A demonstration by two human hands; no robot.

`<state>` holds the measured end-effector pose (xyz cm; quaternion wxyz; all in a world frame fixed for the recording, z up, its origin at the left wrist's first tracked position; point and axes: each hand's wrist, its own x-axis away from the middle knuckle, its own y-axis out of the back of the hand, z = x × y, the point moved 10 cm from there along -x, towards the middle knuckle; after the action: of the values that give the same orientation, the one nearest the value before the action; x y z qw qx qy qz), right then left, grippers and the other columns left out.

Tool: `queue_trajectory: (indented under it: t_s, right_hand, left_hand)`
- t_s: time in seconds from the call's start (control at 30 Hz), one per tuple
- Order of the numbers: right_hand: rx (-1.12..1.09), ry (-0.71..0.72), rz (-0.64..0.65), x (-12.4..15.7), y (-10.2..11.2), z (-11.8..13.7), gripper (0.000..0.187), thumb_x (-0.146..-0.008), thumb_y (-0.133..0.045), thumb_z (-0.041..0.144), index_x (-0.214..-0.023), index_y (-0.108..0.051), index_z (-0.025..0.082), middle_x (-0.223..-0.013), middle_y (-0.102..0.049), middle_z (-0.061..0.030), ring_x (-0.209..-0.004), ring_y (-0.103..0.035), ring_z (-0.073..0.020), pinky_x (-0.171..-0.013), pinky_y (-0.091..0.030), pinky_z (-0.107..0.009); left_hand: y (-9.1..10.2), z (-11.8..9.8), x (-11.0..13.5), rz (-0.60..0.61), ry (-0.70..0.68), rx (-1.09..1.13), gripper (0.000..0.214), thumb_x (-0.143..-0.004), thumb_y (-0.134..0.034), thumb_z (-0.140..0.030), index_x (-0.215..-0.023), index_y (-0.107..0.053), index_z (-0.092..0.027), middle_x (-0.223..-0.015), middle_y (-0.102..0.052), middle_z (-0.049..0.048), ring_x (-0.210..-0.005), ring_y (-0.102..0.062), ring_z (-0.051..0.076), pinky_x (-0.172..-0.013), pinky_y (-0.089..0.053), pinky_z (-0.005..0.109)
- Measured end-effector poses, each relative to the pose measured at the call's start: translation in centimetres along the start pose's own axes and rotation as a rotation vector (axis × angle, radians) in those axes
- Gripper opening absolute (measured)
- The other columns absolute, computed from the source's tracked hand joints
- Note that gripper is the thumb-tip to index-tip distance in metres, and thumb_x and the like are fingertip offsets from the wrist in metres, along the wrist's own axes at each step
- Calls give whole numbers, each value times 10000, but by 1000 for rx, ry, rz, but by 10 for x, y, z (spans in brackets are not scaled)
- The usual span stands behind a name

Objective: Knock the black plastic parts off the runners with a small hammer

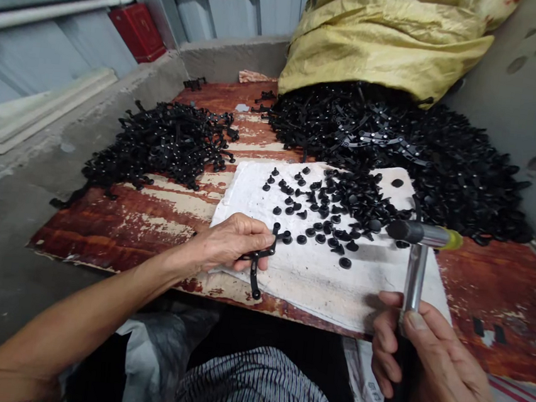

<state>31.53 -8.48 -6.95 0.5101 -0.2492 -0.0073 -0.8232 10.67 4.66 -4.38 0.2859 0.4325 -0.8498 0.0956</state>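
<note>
My left hand [236,241] pinches a black jointed bracket [255,279] with several arms, over the near left edge of a white cloth [363,298]. One arm of the bracket hangs down toward me, and another points at the loose black pieces. My right hand [427,362] is wrapped round the dark handle of a hammer [415,278], held upright at the cloth's right side. The hammer has a metal shaft, one black face and one yellow face. Small black round-headed studs [320,238] lie scattered on the cloth, close to the bracket.
A pile of black brackets [164,143] lies at the left of the worn red-brown board [153,215]. A larger heap of black parts [460,169] spreads at the back and right, below a yellow woven sack [382,47]. A low concrete wall [237,56] borders the back.
</note>
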Motion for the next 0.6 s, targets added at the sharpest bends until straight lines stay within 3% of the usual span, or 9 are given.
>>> queue_trajectory:
  t_s: [0.6]
  right_hand:
    - [-2, -7, 0, 1, -1, -1, 329, -830, -703, 518, -1013, -650, 250, -622, -507, 57, -445, -415, -74, -349, -390, -149]
  left_hand:
    - [0, -1, 0, -43, 27, -25, 298, -937, -518, -177, -648, -565, -122, -553, -647, 3, -290, -400, 1, -308, -208, 122]
